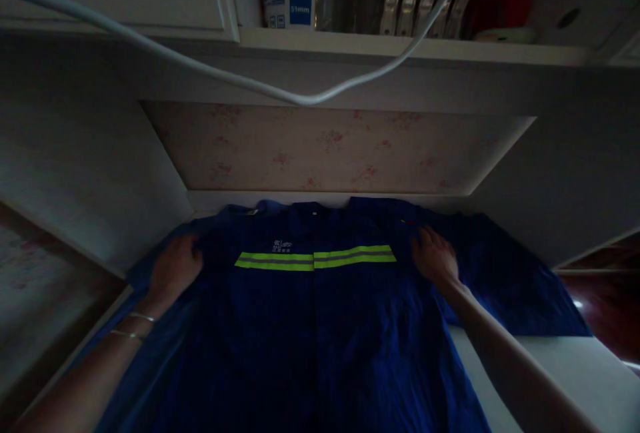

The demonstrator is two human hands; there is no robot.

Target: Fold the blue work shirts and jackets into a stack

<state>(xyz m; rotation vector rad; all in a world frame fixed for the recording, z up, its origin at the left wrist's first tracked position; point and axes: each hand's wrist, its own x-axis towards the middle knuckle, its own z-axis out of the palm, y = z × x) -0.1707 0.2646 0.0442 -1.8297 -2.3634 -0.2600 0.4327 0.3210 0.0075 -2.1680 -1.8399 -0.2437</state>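
The jacket [280,313] lies front up on the desk [565,366], its long axis running from the collar [300,211] by the wall panel [325,146] toward the person. The left hand [175,265] and right hand [434,254] flank the yellow stripe [355,257], about equally near it, one at each shoulder. Fingers curl at the cloth; whether either grip pinches it or merely rests, one cannot tell.

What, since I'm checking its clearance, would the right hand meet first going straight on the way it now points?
The right hand would probably meet more of the blue jacket first, around its shoulder; depth beyond, toward the floral panel, is unclear.
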